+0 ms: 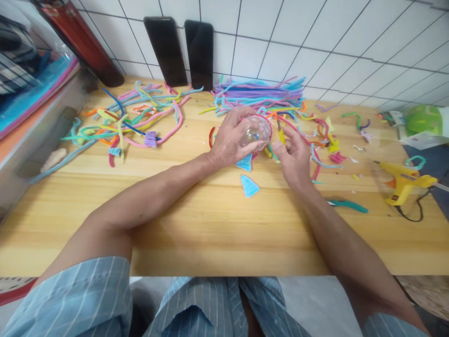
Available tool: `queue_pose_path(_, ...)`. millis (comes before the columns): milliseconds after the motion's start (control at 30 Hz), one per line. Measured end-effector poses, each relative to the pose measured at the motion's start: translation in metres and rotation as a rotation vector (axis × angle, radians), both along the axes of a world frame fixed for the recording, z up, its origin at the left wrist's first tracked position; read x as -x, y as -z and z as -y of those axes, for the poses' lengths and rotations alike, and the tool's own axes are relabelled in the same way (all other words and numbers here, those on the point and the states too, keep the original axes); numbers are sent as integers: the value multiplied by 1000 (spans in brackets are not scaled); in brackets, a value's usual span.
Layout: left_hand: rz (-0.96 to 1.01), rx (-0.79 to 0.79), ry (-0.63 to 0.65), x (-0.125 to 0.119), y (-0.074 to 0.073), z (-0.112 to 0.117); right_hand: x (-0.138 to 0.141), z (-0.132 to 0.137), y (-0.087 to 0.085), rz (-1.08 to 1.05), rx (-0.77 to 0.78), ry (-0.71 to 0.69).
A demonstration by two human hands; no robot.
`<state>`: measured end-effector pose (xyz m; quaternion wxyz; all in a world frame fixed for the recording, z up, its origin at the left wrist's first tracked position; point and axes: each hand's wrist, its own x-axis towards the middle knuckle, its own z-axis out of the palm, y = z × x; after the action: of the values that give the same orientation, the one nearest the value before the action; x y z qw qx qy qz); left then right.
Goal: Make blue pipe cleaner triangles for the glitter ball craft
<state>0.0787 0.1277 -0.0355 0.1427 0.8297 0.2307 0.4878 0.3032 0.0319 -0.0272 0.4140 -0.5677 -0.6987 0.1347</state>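
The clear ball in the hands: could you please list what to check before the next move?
1. Grip: left hand wraps the clear ball: ok.
2. Other hand: right hand is close beside the ball; whether it pinches a stem: cannot tell.
3. Parts: nearer blue woven triangle lies free on the table near both hands: ok.
4. Heat: yellow glue gun lies at the right, apart from the hands; whether hot: cannot tell.
5. Tool: teal-handled tool lies beside the right forearm, untouched: ok.
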Motion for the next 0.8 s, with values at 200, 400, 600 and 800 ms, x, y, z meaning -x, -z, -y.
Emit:
queue_pose_path(200,-44,-91,-2,4,-3,4,15,-9,9,-101,15,68)
queue_pose_path(400,-52,-123,-58,2,-1,-4,20,-10,9,-102,72,103)
queue_pose_path(600,29,-39,-121,4,7,-19,23,-7,6,-129,91,74)
queue_pose_path(800,145,57,-205,8,-13,-7,24,-7,4,-268,85,57)
